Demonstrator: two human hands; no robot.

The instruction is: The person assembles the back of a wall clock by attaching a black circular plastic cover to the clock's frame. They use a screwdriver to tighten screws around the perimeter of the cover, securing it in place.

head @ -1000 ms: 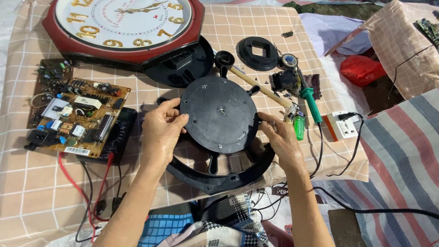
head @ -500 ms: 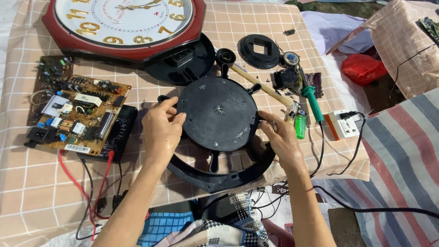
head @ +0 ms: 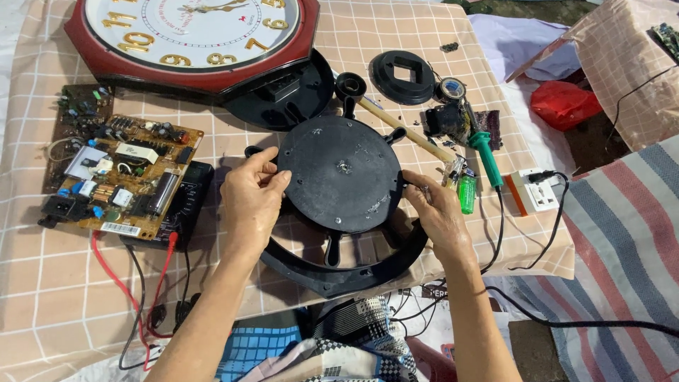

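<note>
A round black plastic disc point(head: 343, 173) with spokes and an outer ring point(head: 339, 272) lies on the checked cloth in front of me. My left hand point(head: 251, 198) grips the disc's left edge with thumb and fingers. Its right edge is held by my right hand point(head: 435, 212). The disc's flat face with small screw holes looks up at me. Part of the ring is hidden under both hands.
A red-framed wall clock point(head: 191, 35) lies at the back. A circuit board point(head: 117, 177) and a black meter with red and black leads sit left. A green-handled soldering iron point(head: 488, 155), wooden stick, tape roll, black square-holed ring point(head: 403, 76) and white power socket point(head: 534, 191) lie right.
Both hands keep hold of the disc. The disc has tilted slightly and shifted a little toward me; nothing else has moved.
</note>
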